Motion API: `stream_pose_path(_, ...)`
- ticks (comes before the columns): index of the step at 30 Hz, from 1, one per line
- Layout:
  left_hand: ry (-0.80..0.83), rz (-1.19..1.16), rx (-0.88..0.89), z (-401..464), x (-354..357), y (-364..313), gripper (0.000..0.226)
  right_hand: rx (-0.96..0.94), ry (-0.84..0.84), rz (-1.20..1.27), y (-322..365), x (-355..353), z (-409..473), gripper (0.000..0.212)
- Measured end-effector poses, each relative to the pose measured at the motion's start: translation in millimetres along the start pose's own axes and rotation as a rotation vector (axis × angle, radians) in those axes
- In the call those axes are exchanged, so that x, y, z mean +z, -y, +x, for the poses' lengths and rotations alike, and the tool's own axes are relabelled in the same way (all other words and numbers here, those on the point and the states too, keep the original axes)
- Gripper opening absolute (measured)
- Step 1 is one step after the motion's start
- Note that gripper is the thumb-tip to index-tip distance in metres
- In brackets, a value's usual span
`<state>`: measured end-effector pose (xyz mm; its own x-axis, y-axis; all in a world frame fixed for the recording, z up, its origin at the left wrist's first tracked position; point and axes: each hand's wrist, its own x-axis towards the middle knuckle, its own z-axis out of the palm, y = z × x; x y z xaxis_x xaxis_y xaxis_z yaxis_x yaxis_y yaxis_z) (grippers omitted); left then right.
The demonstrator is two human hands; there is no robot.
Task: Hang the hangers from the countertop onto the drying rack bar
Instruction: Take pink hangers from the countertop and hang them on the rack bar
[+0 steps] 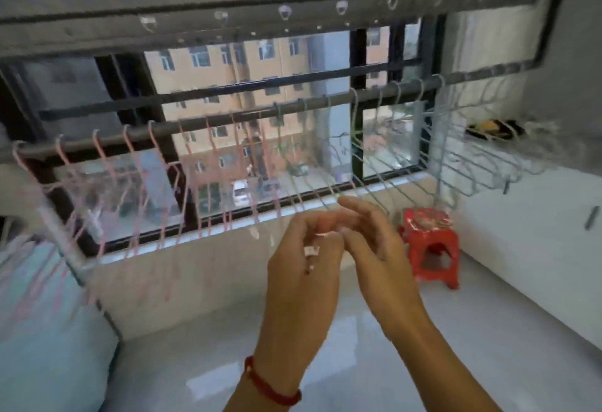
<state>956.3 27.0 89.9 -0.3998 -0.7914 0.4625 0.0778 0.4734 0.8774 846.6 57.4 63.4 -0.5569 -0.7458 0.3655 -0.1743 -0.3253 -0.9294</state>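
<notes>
A dark drying rack bar (228,116) runs across the window, sloping up to the right. Several pink hangers (97,167) hang along its left half and several pale blue-grey hangers (391,138) along its right half. My left hand (303,258) and my right hand (374,242) are raised together below the bar, fingertips close to each other. The left fingers are loosely curled, the right fingers nearly straight. Neither hand holds a hanger. The frame is blurred.
A second thick grey rail (260,11) with small rings runs above. A red plastic stool (430,245) stands on the shiny floor at the right. A white countertop (537,216) lies at right, a light blue surface (42,330) at lower left.
</notes>
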Motion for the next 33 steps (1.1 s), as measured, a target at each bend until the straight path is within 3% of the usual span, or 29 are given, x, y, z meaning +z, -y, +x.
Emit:
stream_pose_path(6, 0.291, -0.107, -0.068, -6, 244, -15, 0.02, 0.101, -0.233, -0.174, -12, -243, -3, 0.03)
stream_pose_path(11, 0.426, -0.125, -0.154, -11, 398, -13, 0.012, 0.193, -0.418, -0.217, -15, -393, -10, 0.031)
stream_pose_path(14, 0.509, -0.158, -0.264, -10, 468, -6, 0.025, 0.26, -0.508, -0.253, -27, -457, -12, 0.034)
stream_pose_path(17, 0.594, -0.183, -0.384, -12, 533, 8, 0.011, 0.347, -0.596, -0.277, -45, -515, -9, 0.035)
stream_pose_path(21, 0.653, -0.248, -0.519, -2, 613, 35, 0.013, 0.432, -0.679, -0.361, -75, -595, 16, 0.029)
stream_pose_path(33, 0.693, -0.272, -0.47, 191, 854, 102, 0.014, 0.57, -0.687, -0.619, -169, -794, 224, 0.02)
